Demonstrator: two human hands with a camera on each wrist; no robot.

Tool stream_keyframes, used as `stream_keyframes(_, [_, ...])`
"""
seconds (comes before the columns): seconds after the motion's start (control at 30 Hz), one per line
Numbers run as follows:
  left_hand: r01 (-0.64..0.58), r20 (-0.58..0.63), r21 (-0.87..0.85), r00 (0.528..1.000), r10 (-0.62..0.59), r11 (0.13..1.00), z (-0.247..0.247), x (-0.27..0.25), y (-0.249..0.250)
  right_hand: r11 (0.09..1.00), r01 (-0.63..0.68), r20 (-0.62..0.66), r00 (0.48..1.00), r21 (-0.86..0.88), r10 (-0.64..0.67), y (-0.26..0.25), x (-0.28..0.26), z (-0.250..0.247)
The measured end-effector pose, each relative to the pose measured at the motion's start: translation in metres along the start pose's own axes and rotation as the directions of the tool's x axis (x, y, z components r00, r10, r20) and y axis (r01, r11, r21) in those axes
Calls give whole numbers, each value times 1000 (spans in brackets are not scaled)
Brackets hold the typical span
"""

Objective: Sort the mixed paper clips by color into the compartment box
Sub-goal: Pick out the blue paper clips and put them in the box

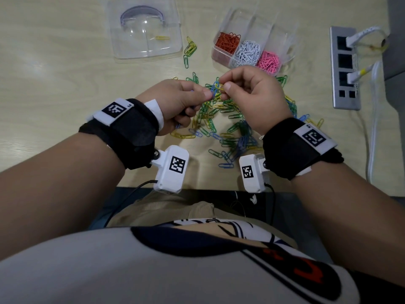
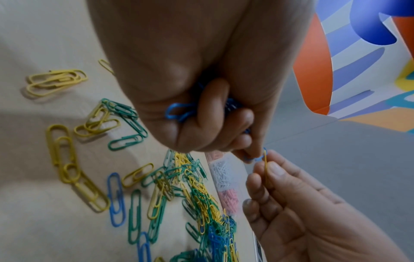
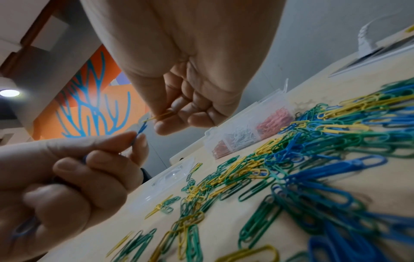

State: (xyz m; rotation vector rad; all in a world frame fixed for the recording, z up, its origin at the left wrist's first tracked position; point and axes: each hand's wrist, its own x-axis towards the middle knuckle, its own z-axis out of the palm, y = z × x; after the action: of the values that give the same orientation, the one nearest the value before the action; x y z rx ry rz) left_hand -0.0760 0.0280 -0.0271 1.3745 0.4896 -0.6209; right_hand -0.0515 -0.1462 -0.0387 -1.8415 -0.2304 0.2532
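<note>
A pile of green, yellow and blue paper clips (image 1: 230,121) lies on the wooden table. Above it my left hand (image 1: 175,102) pinches a blue clip (image 2: 253,158) with thumb and forefinger, and its curled fingers hold more blue clips (image 2: 179,111) in the palm. My right hand (image 1: 252,91) pinches a yellow clip (image 2: 266,163) that is hooked into the blue one (image 3: 140,130). The clear compartment box (image 1: 221,54) stands behind, holding red clips (image 1: 228,41), white clips (image 1: 248,52) and pink clips (image 1: 268,60) in separate compartments.
A clear plastic lid (image 1: 144,29) with one yellow clip on it lies at the back left. A few green and yellow clips (image 1: 189,51) lie between lid and box. A grey power strip (image 1: 345,69) with white plugs and cables sits at the right.
</note>
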Motion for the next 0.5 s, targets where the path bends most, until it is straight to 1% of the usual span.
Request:
stream_keyframes(0.1, [-3,-24,-23,1000,3,1000,-1,1,2,1000,-6,-26,1000,-22,5,2,1,-1])
stream_keyframes(0.17, [-2,-48,-43,999,0,999,0,1,2,999,-11,-17,1000,-34,11,3,0,-1])
stream_keyframes(0.27, [-11,-67,-81,998,5,997,2,0,3,998,-38,32,999,-49,40,4,-1,0])
stream_keyframes(0.37, [-39,-83,-136,996,28,990,5,0,9,990,-68,93,992,-120,80,8,-6,6])
stream_keyframes(0.43, [-62,-101,-145,994,47,988,4,1,16,986,-96,81,991,-136,108,12,-10,7])
stream_keyframes(0.5, [-67,-121,-111,991,53,992,0,2,19,979,-135,21,990,-155,140,13,-11,5])
